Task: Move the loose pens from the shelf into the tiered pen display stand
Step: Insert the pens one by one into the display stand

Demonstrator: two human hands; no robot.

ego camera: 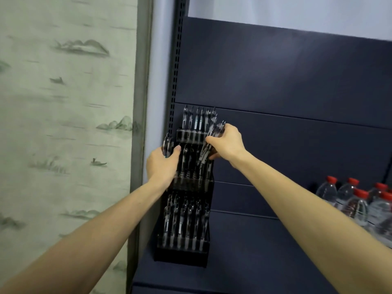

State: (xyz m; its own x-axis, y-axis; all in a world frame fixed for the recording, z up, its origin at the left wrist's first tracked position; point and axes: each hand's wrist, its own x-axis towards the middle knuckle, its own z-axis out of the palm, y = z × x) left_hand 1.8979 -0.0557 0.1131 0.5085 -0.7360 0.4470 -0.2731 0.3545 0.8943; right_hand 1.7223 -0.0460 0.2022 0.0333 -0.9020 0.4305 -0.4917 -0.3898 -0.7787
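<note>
A black tiered pen display stand stands on the dark shelf at its left end, with clear pens upright in its top, middle and bottom tiers. My left hand is closed around a few pens at the stand's left side, level with the middle tier. My right hand grips a slanted bunch of pens over the right side of the middle tier, their tips pointing down into it.
Several water bottles with red caps stand on the shelf at the right. The dark blue back panel rises behind the stand. A slotted upright and a painted wall hanging lie to the left.
</note>
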